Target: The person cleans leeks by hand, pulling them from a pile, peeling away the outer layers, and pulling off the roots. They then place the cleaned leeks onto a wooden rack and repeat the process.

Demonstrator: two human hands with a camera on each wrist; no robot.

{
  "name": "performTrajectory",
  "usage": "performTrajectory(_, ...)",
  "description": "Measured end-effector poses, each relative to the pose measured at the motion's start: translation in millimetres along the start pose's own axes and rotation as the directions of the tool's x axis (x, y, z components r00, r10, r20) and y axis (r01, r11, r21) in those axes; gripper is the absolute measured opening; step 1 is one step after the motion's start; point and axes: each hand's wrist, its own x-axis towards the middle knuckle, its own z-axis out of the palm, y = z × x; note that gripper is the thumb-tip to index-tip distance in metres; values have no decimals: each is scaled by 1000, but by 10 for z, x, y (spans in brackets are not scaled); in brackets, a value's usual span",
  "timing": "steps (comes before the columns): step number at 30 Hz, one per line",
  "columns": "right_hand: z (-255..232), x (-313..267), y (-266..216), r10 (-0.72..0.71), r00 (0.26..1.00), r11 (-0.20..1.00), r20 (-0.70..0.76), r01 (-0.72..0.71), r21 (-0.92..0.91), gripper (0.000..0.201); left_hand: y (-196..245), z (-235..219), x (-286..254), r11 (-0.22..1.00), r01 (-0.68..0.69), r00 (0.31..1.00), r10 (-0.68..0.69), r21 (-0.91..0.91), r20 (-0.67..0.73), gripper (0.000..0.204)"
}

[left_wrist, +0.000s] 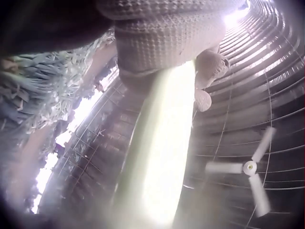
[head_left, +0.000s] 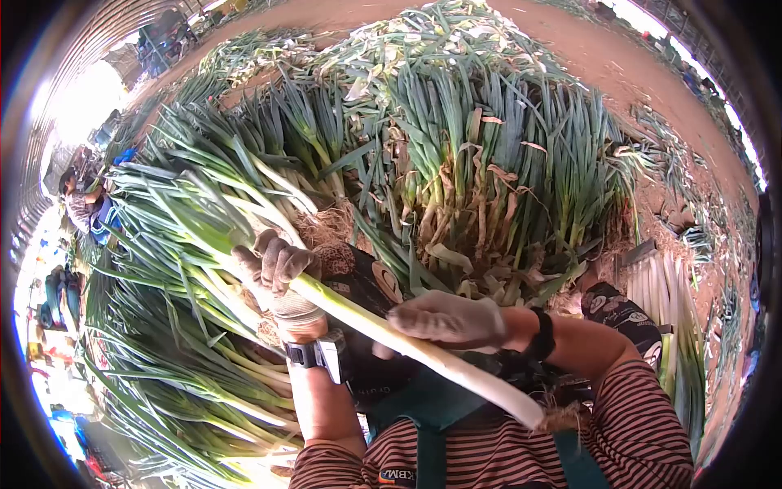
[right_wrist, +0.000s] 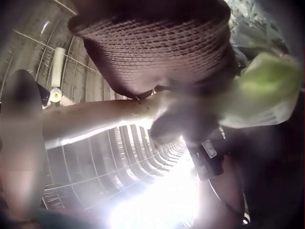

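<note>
A long leek (head_left: 481,379) lies slantwise across the person's lap in the head view, green leaves to the upper left and root tuft (head_left: 562,420) to the lower right. The gloved left hand (head_left: 277,273) grips it where the pale shaft turns green. Farther down, the gloved right hand (head_left: 452,319) holds the white shaft. In the left wrist view the leek (left_wrist: 162,143) runs out from beneath the knitted glove (left_wrist: 162,38). The right wrist view shows the shaft (right_wrist: 90,121) passing under the glove (right_wrist: 157,57), with a blurred thumb below it.
Untrimmed leeks (head_left: 204,326) are heaped at the left. A bank of upright leeks (head_left: 505,155) stands in front, with leaf scraps (head_left: 440,33) piled behind. Leeks with clean white shafts (head_left: 664,285) lie at the right. Another person (head_left: 85,200) is at the far left.
</note>
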Motion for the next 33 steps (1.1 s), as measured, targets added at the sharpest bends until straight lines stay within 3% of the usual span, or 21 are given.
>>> performTrajectory(1,19,-139,77,82,994,997,-79,-82,5,69,69,-26,-20,1000,-7,1000,7,26,1,33)
performTrajectory(3,4,-447,112,230,960,966,-158,-206,154,63,200,-12,-71,996,-39,999,41,78,-29,35)
performTrajectory(4,-110,-654,365,258,951,909,-171,-179,377,59,328,-42,-91,992,-75,995,80,98,-54,38)
performTrajectory(5,-192,-948,510,73,940,994,-334,-40,104,54,480,-85,-109,987,-110,990,120,119,-78,42)
performTrajectory(6,-274,-1242,655,-117,871,978,-476,17,-209,50,611,-100,-130,976,-124,987,141,179,-83,45)
performTrajectory(8,-262,-1670,279,-405,639,824,-654,-54,-564,40,902,-238,-199,927,-203,969,237,316,-73,47)
performTrajectory(10,-445,-2117,-149,-330,640,937,-694,311,-158,34,979,-173,-275,827,-324,873,449,460,-191,45)
performTrajectory(11,-601,-2334,-166,-567,625,779,-537,619,-102,32,1093,-254,-342,772,-365,845,509,520,-163,38)
performTrajectory(12,-595,-2294,-200,-426,617,895,-661,393,-210,31,1077,-222,-371,692,-397,798,584,603,-146,37)
performTrajectory(13,-553,-2246,-249,-296,551,954,-780,130,-270,30,1026,-214,-392,605,-417,749,652,678,-121,35)
performTrajectory(14,-494,-2193,-271,-187,429,951,-884,-147,-273,28,863,-131,-398,584,-413,753,651,699,-100,32)
performTrajectory(15,-491,-2067,-161,-292,475,689,-830,-498,-527,27,678,-54,-399,566,-410,757,648,715,-79,28)
performTrajectory(16,-551,-1871,37,-350,557,247,-753,-721,-648,29,583,-56,-425,559,-379,745,657,737,-115,22)
performTrajectory(17,-590,-1700,120,-347,655,-263,-671,-755,-601,32,740,-272,-532,556,-324,859,513,766,-9,19)
performTrajectory(19,-572,-1481,48,-435,583,91,-687,-730,-677,36,396,-79,-596,461,-261,805,589,848,-72,24)
performTrajectory(20,-494,-1333,-8,-524,596,91,-608,-670,-736,35,357,-41,-676,420,-193,839,539,887,-73,29)
performTrajectory(22,-343,-935,-243,-693,579,64,-429,-544,-837,32,90,212,-719,313,-31,764,619,949,-180,34)
performTrajectory(23,-298,-764,-332,-727,621,-98,-294,-517,-850,29,20,286,-754,283,49,737,637,958,-226,36)
performTrajectory(24,-248,-610,-339,-730,631,-129,-262,-505,-853,28,-56,347,-762,247,95,723,648,964,-237,37)
performTrajectory(31,34,304,-158,-649,758,-410,-71,-427,-806,49,-389,340,-875,288,58,739,632,956,-236,32)
performTrajectory(33,-11,573,-21,-648,759,-372,-56,-380,-847,57,-418,290,-919,280,94,776,581,955,-247,31)
